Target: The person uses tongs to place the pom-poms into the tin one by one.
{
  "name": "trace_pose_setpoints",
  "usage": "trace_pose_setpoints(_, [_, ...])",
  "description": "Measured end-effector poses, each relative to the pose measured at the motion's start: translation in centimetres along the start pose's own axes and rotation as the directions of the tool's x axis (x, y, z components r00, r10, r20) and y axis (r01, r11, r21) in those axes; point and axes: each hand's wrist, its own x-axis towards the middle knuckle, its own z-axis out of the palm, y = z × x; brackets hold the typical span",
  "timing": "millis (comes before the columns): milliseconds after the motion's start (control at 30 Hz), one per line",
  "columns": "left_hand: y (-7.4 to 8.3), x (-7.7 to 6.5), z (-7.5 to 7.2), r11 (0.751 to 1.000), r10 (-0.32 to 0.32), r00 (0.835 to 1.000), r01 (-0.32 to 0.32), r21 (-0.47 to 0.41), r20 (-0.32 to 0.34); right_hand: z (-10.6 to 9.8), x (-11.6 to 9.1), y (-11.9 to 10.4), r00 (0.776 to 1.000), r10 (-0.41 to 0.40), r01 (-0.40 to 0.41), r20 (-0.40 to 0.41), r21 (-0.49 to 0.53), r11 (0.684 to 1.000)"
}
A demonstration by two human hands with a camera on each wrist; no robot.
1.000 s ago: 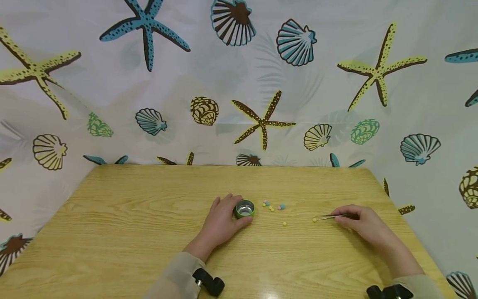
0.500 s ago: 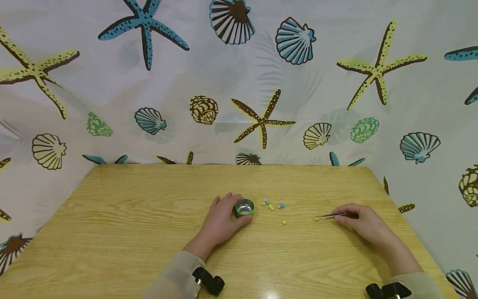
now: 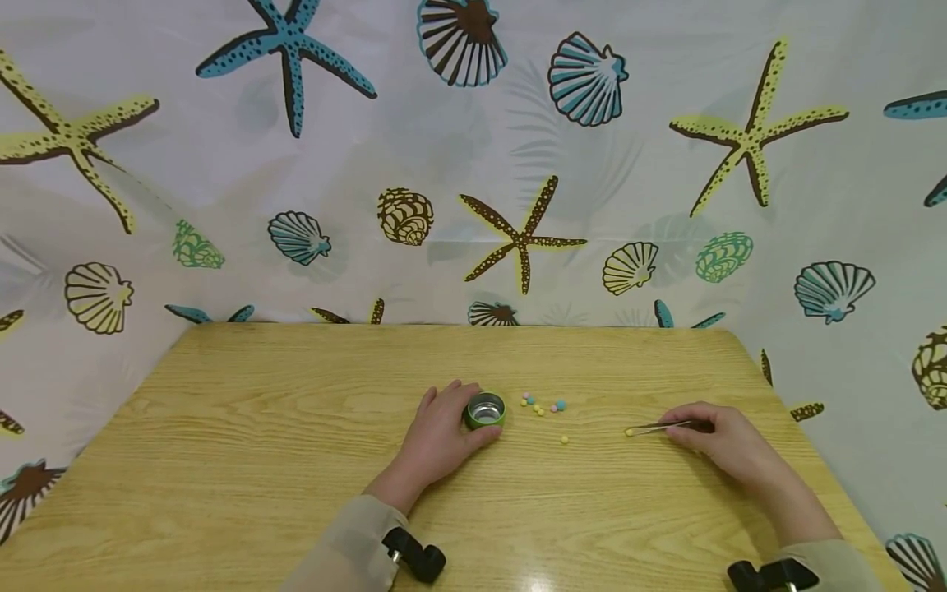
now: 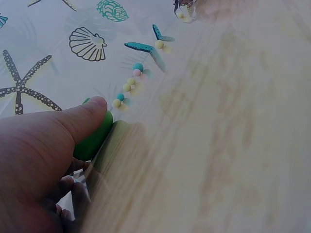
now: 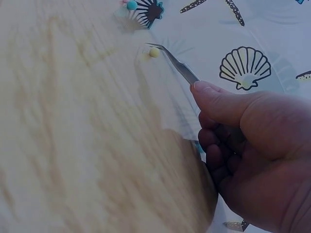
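Observation:
My left hand (image 3: 441, 440) grips a small round green tin (image 3: 485, 413), open at the top with a bare silvery inside. In the left wrist view the thumb presses the side of the tin. Over to the right, my right hand (image 3: 728, 444) pinches metal tweezers (image 5: 183, 71) with thin bent tips. A small yellow ball (image 5: 154, 52) sits at those tips, low by the table; whether the tips grip it I cannot tell. Between the hands lies one loose yellow ball (image 3: 565, 440). Several small balls, among them a blue ball (image 3: 561, 405), lie right of the tin.
The wooden table (image 3: 259, 444) ends at a back edge against a pale cloth (image 3: 355, 148) printed with starfish and shells. Black camera mounts sit on both wrists, such as the left mount (image 3: 414, 556).
The tweezers' tips have drawn closer together around the yellow ball, and that ball has shifted slightly right. My left hand and the tin have stayed in place.

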Motion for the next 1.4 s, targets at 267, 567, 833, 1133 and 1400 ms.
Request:
trace_pose_setpoints(267, [-0.03,0.04,-0.02,1.0,-0.005,1.0,0.005,-0.007,0.002,-0.39,0.01,0.13,1.0,-0.008,0.008,0.001,-0.012,1.0])
trace_pose_setpoints(567, [0.03,0.0,-0.16,1.0,-0.011,1.0,0.012,-0.006,0.014,-0.38,0.04,0.26,0.999,-0.036,0.036,-0.007,-0.047,0.998])
trace_pose_setpoints(833, [0.08,-0.08,-0.17,1.0,-0.014,1.0,0.015,-0.014,0.019,-0.28,0.01,0.24,1.0,-0.004,0.004,-0.013,-0.052,0.999])
trace_pose_setpoints(1133, [0.03,-0.08,-0.03,1.0,-0.028,0.999,0.028,0.003,0.021,-0.19,-0.11,0.21,0.998,-0.056,0.052,-0.028,-0.12,0.991])
trace_pose_setpoints(1400, [0.04,-0.1,-0.14,1.0,-0.022,1.0,0.022,0.001,0.02,0.06,-0.08,-0.07,0.997,-0.025,0.016,-0.074,-0.114,0.993])
